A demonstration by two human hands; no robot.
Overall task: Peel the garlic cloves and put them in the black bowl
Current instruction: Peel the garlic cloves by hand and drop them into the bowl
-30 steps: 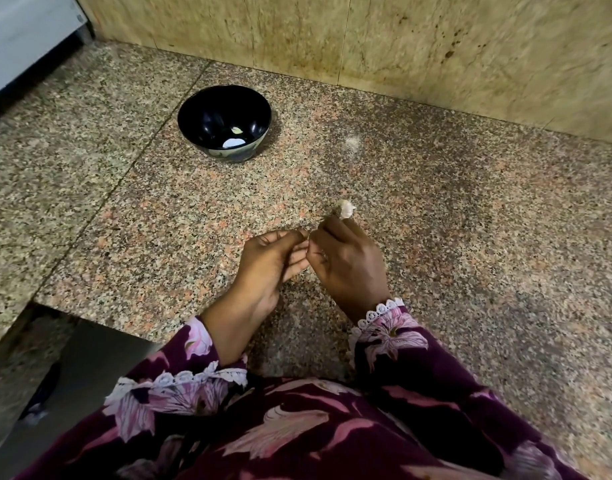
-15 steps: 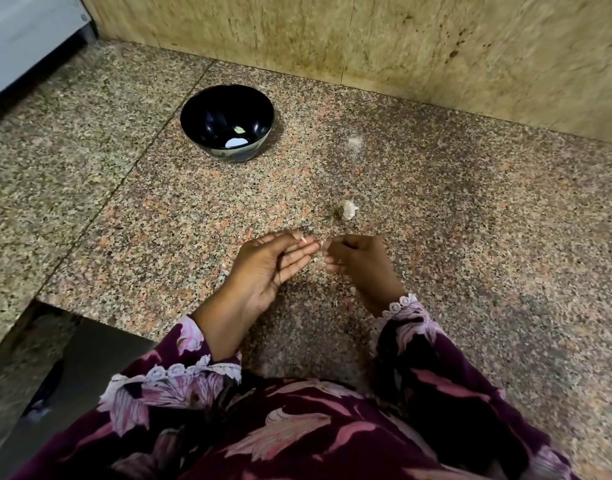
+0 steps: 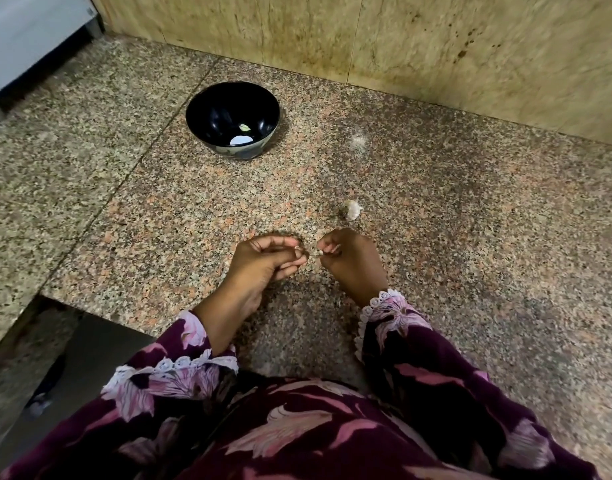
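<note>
The black bowl (image 3: 207,140) stands on the granite counter at the back left. A pale peeled clove (image 3: 244,127) and a white patch lie inside it. A garlic piece (image 3: 352,208) in papery skin rests on the counter just beyond my right hand. My left hand (image 3: 263,261) pinches a small garlic clove (image 3: 299,251) at its fingertips. My right hand (image 3: 351,263), a finger's width to the right, pinches a tiny pale bit of skin (image 3: 320,253). Both hands hover low over the counter, well in front of the bowl.
A stone wall (image 3: 401,46) runs along the back of the granite counter (image 3: 471,237). The counter's front edge drops off at the lower left (image 3: 90,313). A white appliance (image 3: 27,39) sits at the top left. A pale smudge (image 3: 358,142) marks the counter.
My right hand drew back from the garlic piece on the counter toward me. The two hands, pressed together a second ago, now stand slightly apart at the fingertips.
</note>
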